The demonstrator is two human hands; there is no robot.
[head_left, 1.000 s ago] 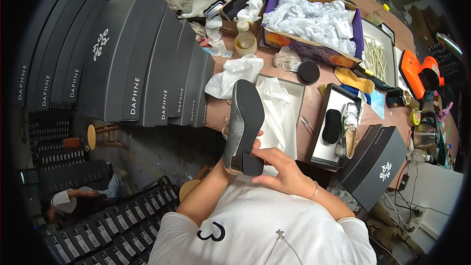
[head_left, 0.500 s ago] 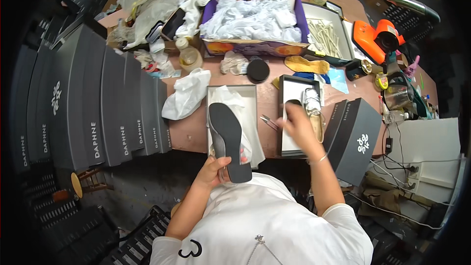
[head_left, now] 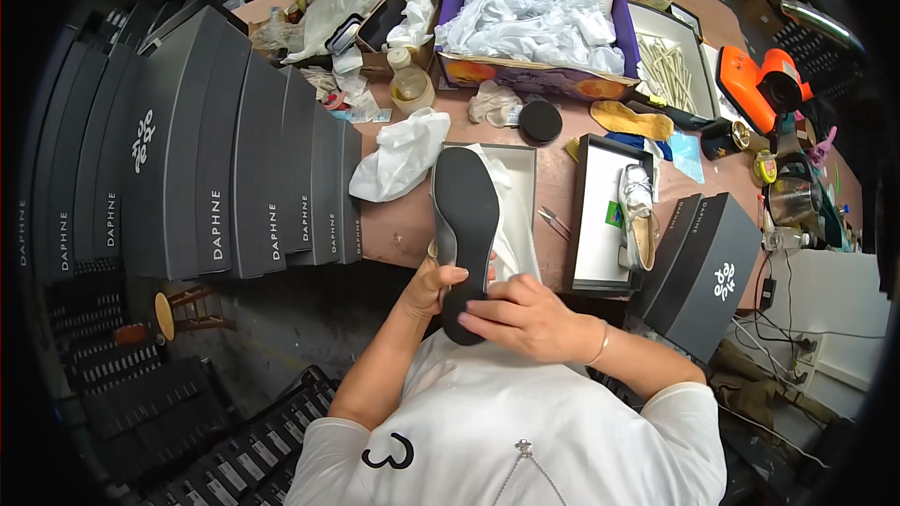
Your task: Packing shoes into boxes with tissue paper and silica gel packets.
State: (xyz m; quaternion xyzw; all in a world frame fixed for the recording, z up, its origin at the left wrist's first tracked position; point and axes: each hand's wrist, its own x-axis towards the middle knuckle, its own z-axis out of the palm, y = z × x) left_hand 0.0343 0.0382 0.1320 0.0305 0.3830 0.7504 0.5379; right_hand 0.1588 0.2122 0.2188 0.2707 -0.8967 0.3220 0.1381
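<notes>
My left hand (head_left: 431, 285) grips a shoe (head_left: 469, 201) around its heel end, thumb on the edge and fingers behind it. The black sole faces up toward me, toe pointing away. Closed against the heel end from the right, my right hand (head_left: 532, 320) presses its fingertips on a dark, round-ended area; I cannot tell whether that is a separate piece. Behind the shoe lies an open box (head_left: 518, 169) with white tissue paper (head_left: 506, 225). To the right, a silver lace-up shoe (head_left: 638, 215) rests in a dark-rimmed box (head_left: 589, 267), near a green sticker (head_left: 614, 214).
Small tweezers or snips (head_left: 554, 222) lie between the boxes. Grey shoeboxes (head_left: 253, 159) stand in a row at left; more (head_left: 698, 267) lean at right. Farther back are a purple carton (head_left: 539, 75) of white crumpled paper, a jar (head_left: 410, 84), a black round lid (head_left: 540, 122) and an orange tool (head_left: 750, 89).
My right hand has come left from the right-hand box to the heel of the held shoe. The green sticker in that box now shows. The view has shifted.
</notes>
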